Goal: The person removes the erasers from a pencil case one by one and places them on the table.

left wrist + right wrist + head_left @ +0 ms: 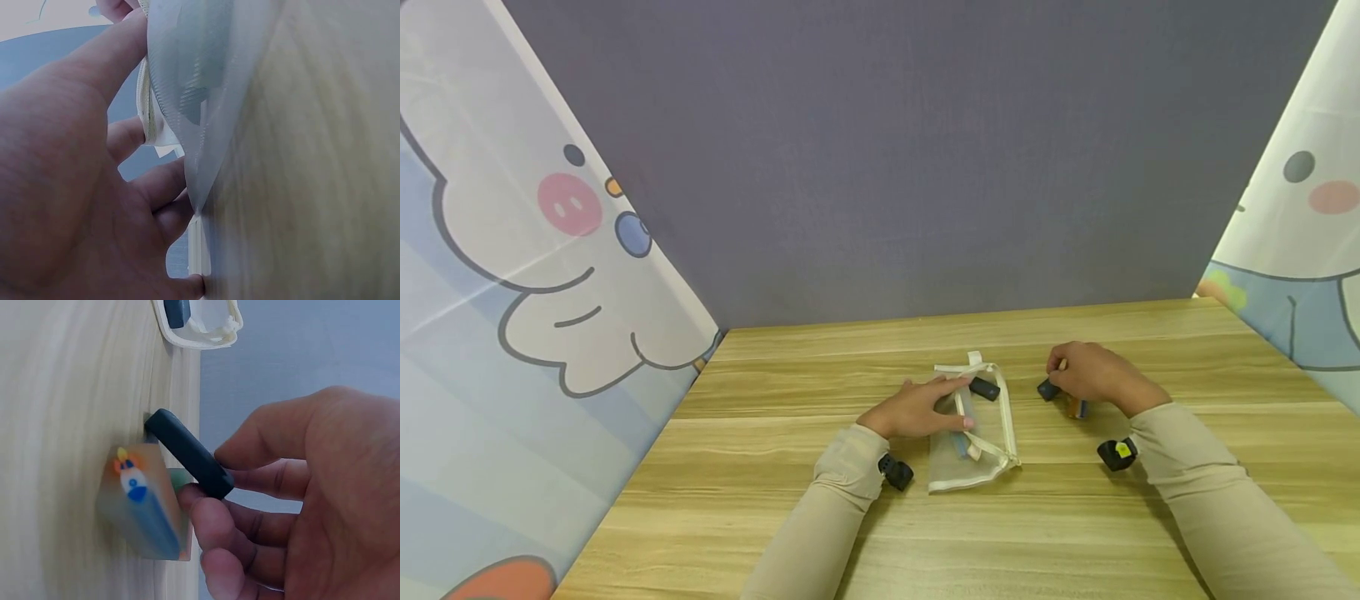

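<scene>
A white mesh zipper pouch (943,473) lies on the table with its mouth spread. My left hand (913,410) rests on it, thumb and forefinger stretched apart along the opening. In the left wrist view, the thumb touches the edge of the mesh (200,75). Within the pouch are a small black bar (984,388) and a bluish piece (960,444). To its right, my right hand (1093,371) pinches another black bar (190,453) between thumb and fingers, one end tilted toward the tabletop. Just beside those fingers stands a small block with a rocket picture (140,515).
The wood-grain table (760,500) ends at a grey panel (910,167) at the back. Cartoon-printed sheets (497,208) hang on both sides. A green piece (178,478) shows behind the rocket block. Black wrist cameras (895,472) sit at both cuffs.
</scene>
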### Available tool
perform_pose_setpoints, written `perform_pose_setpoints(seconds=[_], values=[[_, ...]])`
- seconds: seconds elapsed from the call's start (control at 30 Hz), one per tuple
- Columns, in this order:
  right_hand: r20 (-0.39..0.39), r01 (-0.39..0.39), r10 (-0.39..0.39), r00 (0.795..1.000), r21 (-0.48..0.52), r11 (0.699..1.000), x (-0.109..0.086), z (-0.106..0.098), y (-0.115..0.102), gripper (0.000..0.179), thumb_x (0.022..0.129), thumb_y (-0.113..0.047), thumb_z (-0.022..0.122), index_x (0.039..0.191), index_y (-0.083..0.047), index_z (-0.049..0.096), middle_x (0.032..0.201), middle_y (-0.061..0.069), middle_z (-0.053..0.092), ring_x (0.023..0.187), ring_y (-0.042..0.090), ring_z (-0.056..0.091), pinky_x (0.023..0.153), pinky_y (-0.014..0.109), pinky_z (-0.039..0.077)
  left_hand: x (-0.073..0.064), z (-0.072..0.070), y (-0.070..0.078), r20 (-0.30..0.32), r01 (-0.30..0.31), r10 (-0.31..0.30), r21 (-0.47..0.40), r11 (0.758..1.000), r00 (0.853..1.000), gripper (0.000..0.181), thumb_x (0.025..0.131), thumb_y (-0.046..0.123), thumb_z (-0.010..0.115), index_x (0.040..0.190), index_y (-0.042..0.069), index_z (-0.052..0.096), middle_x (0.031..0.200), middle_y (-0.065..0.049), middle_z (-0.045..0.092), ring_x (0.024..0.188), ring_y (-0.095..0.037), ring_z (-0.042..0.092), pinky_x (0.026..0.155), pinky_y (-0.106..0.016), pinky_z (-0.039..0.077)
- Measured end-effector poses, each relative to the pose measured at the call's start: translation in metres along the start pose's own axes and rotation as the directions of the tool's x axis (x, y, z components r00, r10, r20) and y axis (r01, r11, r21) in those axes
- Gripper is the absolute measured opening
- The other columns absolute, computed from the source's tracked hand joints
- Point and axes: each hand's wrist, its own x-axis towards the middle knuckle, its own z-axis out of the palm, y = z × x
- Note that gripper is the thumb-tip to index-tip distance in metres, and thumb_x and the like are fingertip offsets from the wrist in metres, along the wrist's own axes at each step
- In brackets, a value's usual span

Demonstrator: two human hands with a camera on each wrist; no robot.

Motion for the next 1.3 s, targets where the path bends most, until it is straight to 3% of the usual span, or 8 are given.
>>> perform_pose_setpoints(seconds=[0.3,0.5,0.67,0.87,1.3], values=[[-0.019,-0.042,0.042,0.999,-0.001,0.999,-0.0006,-0.0004,0.0002,0.022,0.101,-0.019,0.049,0.102,-0.005,0.066,0.058,-0.001,0.064,0.051,0.018,0.061,0.058,0.035,0.04,0.0001,-0.0004,0.0005,0.009,0.001,-0.001,-0.003,1.0,1.0,0.077,0.095,0.062,0.057,0.16,0.032,0.028,0.162,0.005,0.027,0.151,-0.018,0.017,0.117,-0.063,0.003],[-0.028,-0.102,0.101,0.994,-0.024,0.995,-0.0009,0.0002,-0.0002,0.024,0.103,-0.023,0.049,0.101,-0.005,0.066,0.07,0.0,0.065,0.056,0.018,0.058,0.058,0.036,0.041,-0.0001,0.0008,-0.0002,0.01,0.003,-0.003,-0.03,1.0,1.0,0.076,0.095,0.061,0.058,0.16,0.032,0.029,0.162,0.005,0.027,0.151,-0.018,0.017,0.117,-0.064,0.001],[-0.034,-0.12,0.119,0.992,-0.033,0.992,-0.0015,0.0007,-0.0012,0.025,0.102,-0.023,0.05,0.096,-0.006,0.067,0.069,0.001,0.065,0.057,0.019,0.059,0.058,0.035,0.041,-0.0007,0.0002,-0.0002,0.011,0.004,-0.004,-0.023,1.0,1.0,0.076,0.095,0.062,0.057,0.16,0.033,0.029,0.162,0.006,0.027,0.151,-0.017,0.016,0.117,-0.063,0.0],[-0.032,-0.107,0.106,0.994,-0.04,0.993,-0.0004,0.0008,-0.0015,0.026,0.1,-0.021,0.049,0.084,-0.01,0.066,0.064,0.0,0.063,0.055,0.019,0.057,0.054,0.034,0.037,-0.0005,-0.0005,-0.0007,0.007,0.002,-0.002,-0.012,1.0,1.0,0.076,0.095,0.062,0.057,0.16,0.033,0.028,0.162,0.007,0.027,0.151,-0.016,0.016,0.117,-0.062,0.001],[-0.045,-0.068,0.066,0.997,-0.049,0.996,0.0011,0.004,-0.002,0.028,0.102,-0.023,0.05,0.081,-0.011,0.063,0.059,-0.001,0.063,0.052,0.017,0.059,0.057,0.034,0.04,0.0007,0.0007,-0.0015,-0.001,0.003,-0.003,-0.006,1.0,1.0,0.076,0.095,0.062,0.057,0.16,0.032,0.03,0.162,0.006,0.028,0.151,-0.017,0.017,0.117,-0.063,0.002]])
